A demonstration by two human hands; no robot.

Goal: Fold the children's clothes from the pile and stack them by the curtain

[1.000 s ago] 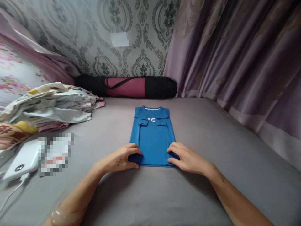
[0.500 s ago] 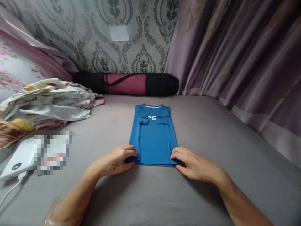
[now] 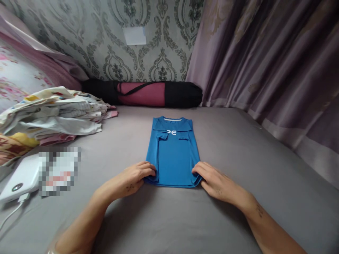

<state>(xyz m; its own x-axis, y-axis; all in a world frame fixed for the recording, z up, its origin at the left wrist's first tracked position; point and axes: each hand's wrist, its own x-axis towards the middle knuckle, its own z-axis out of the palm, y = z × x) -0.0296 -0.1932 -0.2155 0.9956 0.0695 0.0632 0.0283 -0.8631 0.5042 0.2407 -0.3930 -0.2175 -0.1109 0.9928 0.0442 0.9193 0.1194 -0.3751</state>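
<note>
Folded blue shirt [image 3: 174, 160] pinched at both near corners

In the head view, which I watch from afar, the shirt lies on a grey sheet [image 3: 238, 148], collar away from the person, sleeves folded in over the front and partly covering white lettering [image 3: 171, 132]. At the shirt's near left corner, the left hand [image 3: 134, 177] pinches the edge, fingers curled together over the cloth. At its near right corner, the right hand [image 3: 218, 182] does the same, fingers bent over the edge and thumb low against it. I cannot fully see either thumb's grip.

Beyond the shirt I see one container, a long cylindrical bag [image 3: 182, 94] in black and maroon, with a strap [image 3: 134, 90] across its middle; it looks filled out, but its contents are hidden from me. Left of the shirt sits a heap of clothes [image 3: 59, 111]. Nearer than that heap, also left of the shirt, a white device [image 3: 26, 173] with a cable [image 3: 12, 212] plugged in lies beside a pixelated item [image 3: 62, 169] I cannot identify. Right of the shirt hangs a purple curtain [image 3: 230, 53].
</note>
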